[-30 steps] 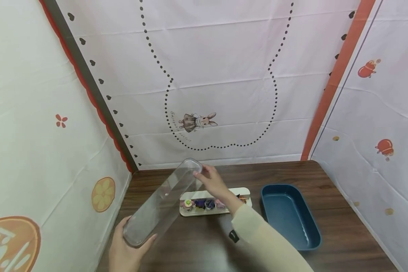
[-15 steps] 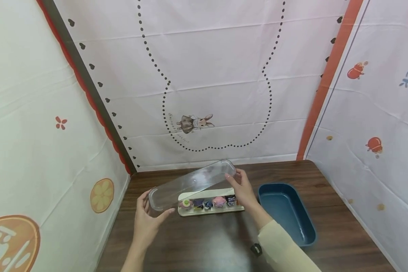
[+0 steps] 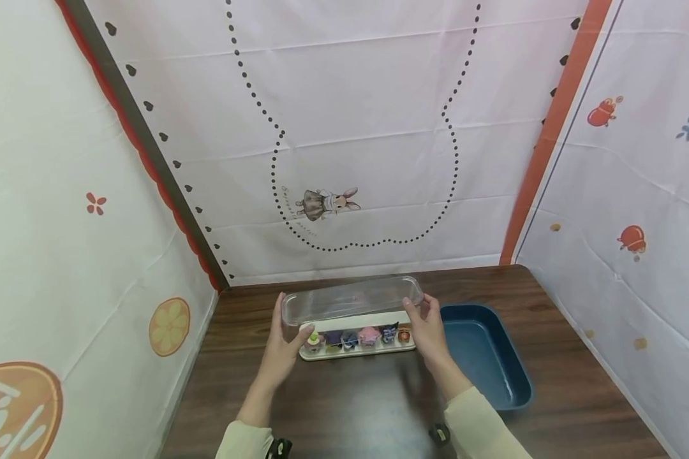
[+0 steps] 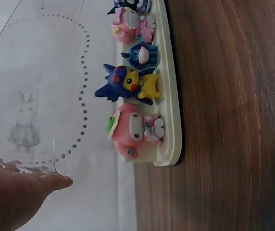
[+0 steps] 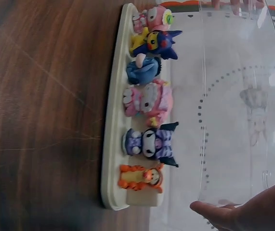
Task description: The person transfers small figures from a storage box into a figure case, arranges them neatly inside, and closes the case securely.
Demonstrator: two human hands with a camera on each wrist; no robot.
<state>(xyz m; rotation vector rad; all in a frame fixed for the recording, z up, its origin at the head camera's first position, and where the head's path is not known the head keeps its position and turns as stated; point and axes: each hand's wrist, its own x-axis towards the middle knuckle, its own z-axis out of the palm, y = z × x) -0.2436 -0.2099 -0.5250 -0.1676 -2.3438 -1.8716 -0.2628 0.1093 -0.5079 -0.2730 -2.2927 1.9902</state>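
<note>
Between my two hands a long clear plastic cover [image 3: 350, 302] hangs above and behind a white display base [image 3: 358, 354]. My left hand [image 3: 279, 352] grips its left end, thumb in front; my right hand [image 3: 429, 331] grips the right end. A row of several small cartoon figurines stands on the base. In the left wrist view a pink-hooded figurine [image 4: 127, 130] is at the near end, beside a yellow one in a dark blue hood [image 4: 127, 81]. An orange tiger figurine [image 5: 142, 177] stands at the other end in the right wrist view. Cover and figurines appear apart.
To the right of the base stands a dark blue rectangular tray [image 3: 483, 357]. The dark wooden table [image 3: 350, 401] runs back to a white printed cloth [image 3: 373, 166], with cloth walls at both sides.
The cover has swung from a steep slant to nearly level and lies along the base now. My left hand has moved up and right, my right hand right and slightly down.
</note>
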